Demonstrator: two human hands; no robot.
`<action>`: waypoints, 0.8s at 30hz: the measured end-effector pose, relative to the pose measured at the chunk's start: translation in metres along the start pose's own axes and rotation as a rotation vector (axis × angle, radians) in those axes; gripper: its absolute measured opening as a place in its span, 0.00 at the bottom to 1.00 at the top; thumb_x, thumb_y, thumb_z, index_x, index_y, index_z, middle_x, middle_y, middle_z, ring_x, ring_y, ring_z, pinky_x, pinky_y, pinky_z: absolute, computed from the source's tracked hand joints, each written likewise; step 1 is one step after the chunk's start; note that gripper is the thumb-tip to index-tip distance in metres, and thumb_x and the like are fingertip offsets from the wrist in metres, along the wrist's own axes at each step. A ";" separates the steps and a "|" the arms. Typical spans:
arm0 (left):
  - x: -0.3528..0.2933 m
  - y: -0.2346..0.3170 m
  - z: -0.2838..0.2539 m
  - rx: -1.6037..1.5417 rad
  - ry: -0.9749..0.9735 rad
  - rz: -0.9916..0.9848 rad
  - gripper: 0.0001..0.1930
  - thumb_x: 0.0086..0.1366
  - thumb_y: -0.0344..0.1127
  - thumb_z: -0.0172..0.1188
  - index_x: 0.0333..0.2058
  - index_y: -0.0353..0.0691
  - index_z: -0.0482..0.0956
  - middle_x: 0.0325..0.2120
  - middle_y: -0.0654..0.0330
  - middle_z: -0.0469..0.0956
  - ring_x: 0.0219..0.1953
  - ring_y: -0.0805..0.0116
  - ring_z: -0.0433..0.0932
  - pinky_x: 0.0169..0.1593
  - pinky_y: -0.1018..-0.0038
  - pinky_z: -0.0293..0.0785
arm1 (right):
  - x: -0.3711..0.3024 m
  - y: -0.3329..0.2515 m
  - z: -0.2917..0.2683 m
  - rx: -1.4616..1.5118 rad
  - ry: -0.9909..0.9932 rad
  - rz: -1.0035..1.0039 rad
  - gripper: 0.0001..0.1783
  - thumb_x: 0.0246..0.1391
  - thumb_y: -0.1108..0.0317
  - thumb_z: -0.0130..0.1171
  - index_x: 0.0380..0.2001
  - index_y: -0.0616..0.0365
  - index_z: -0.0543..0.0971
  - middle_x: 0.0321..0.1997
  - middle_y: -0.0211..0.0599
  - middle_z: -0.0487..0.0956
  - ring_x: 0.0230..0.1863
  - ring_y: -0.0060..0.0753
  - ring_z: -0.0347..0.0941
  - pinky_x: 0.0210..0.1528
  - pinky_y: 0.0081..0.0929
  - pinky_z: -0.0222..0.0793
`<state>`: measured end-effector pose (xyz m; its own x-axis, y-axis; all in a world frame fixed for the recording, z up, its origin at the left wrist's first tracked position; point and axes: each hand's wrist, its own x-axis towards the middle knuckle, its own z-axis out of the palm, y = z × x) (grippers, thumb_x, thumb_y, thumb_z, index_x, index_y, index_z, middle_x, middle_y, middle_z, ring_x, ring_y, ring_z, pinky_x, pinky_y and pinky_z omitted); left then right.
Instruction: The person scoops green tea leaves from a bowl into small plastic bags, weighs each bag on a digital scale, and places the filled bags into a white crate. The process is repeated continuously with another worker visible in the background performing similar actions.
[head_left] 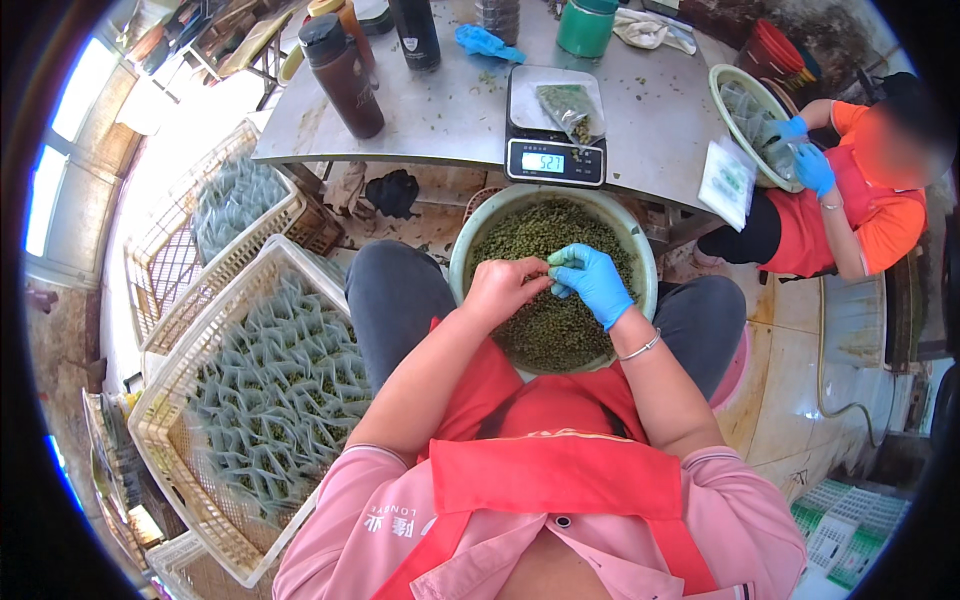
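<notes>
My bare left hand point(505, 287) and my blue-gloved right hand point(592, 280) meet over a large pale basin point(643, 240) between my knees. The fingertips of both are pinched together and touch each other; whatever they hold, if anything, is too small to make out. Small green berries that look like green peppercorns point(545, 340) fill the basin. Just beyond it, a digital kitchen scale point(555, 162) stands at the table's near edge with its display lit. On its pan lies a clear plastic bag point(568, 108) partly filled with green berries, some spilling near its mouth.
Left of me, a cream plastic crate point(165, 425) holds many upright clear bags point(280, 390) with green contents; another crate point(150, 290) stands behind. Bottles point(345, 85) and a green jar point(587, 28) stand on the metal table point(450, 130). At right, a gloved co-worker point(850, 200) handles bags over a basin point(722, 90).
</notes>
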<state>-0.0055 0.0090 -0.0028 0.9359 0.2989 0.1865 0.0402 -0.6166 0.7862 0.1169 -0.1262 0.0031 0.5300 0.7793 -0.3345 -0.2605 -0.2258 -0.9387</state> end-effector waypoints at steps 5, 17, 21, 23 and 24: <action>0.002 -0.001 -0.008 -0.156 0.024 -0.148 0.09 0.57 0.38 0.61 0.34 0.41 0.80 0.19 0.60 0.79 0.20 0.72 0.78 0.27 0.74 0.73 | -0.009 -0.005 -0.014 0.122 0.004 0.099 0.08 0.48 0.76 0.56 0.34 0.61 0.76 0.28 0.34 0.78 0.25 0.25 0.75 0.28 0.21 0.72; 0.013 0.004 -0.015 0.184 0.114 0.120 0.12 0.56 0.43 0.62 0.37 0.47 0.80 0.24 0.57 0.80 0.23 0.63 0.79 0.29 0.71 0.75 | 0.066 -0.081 -0.026 0.550 0.167 -0.358 0.17 0.57 0.73 0.48 0.49 0.63 0.71 0.45 0.43 0.77 0.43 0.39 0.75 0.47 0.31 0.73; 0.036 -0.015 -0.052 0.193 0.300 0.022 0.12 0.56 0.41 0.62 0.39 0.48 0.80 0.26 0.59 0.81 0.22 0.70 0.79 0.31 0.75 0.76 | 0.050 -0.057 -0.026 0.221 0.353 -0.282 0.16 0.56 0.74 0.48 0.48 0.64 0.72 0.44 0.43 0.77 0.33 0.29 0.77 0.36 0.22 0.74; 0.059 -0.031 -0.074 0.053 0.402 -0.150 0.11 0.58 0.39 0.60 0.40 0.45 0.80 0.24 0.58 0.80 0.23 0.76 0.79 0.30 0.78 0.74 | 0.047 -0.043 -0.026 0.042 0.390 -0.363 0.16 0.57 0.74 0.48 0.48 0.62 0.73 0.45 0.41 0.78 0.30 0.24 0.76 0.32 0.19 0.72; 0.068 -0.032 -0.088 0.115 0.435 -0.196 0.12 0.59 0.37 0.59 0.42 0.43 0.78 0.25 0.59 0.80 0.23 0.76 0.78 0.30 0.79 0.73 | 0.047 -0.043 -0.023 -0.039 0.414 -0.419 0.16 0.57 0.74 0.48 0.48 0.61 0.74 0.46 0.38 0.77 0.29 0.20 0.75 0.31 0.18 0.70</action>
<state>0.0262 0.1130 0.0361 0.6747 0.6787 0.2899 0.2623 -0.5877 0.7654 0.1720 -0.0933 0.0262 0.8542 0.5155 0.0682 0.0646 0.0248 -0.9976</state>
